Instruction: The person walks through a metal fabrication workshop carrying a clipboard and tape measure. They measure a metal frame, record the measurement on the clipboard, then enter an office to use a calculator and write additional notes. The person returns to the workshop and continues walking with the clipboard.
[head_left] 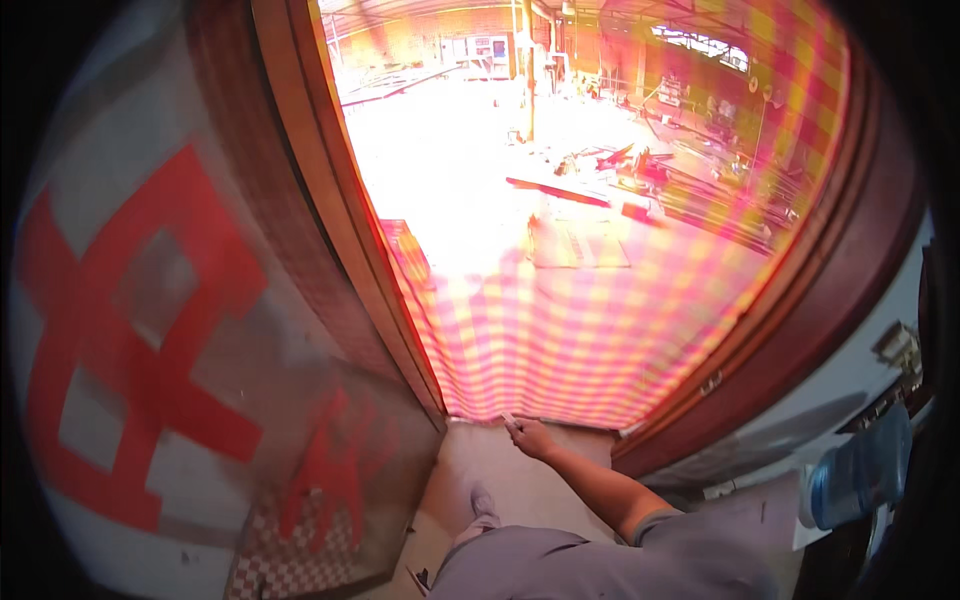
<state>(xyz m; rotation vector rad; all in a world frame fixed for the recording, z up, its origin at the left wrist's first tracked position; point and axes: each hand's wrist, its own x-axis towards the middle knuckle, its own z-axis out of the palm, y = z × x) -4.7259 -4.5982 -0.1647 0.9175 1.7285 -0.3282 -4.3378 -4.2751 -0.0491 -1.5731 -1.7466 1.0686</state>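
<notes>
My right arm reaches forward to the doorway, and my right hand [530, 438] is closed with its fingers pressed together. A small pale tip sticks out at the fingers, too small to name. Just beyond hangs a thin see-through curtain [540, 370] with pink and yellow checks, its lower hem close to the hand. Whether the fingers touch the hem I cannot tell. My left hand is out of the picture.
A wooden door frame [335, 200] borders the curtain. On the left stands a pale panel [190, 330] with big red strokes. At right is a blue water bottle [858, 468]. Planks and scrap [680, 190] lie in the bright yard beyond.
</notes>
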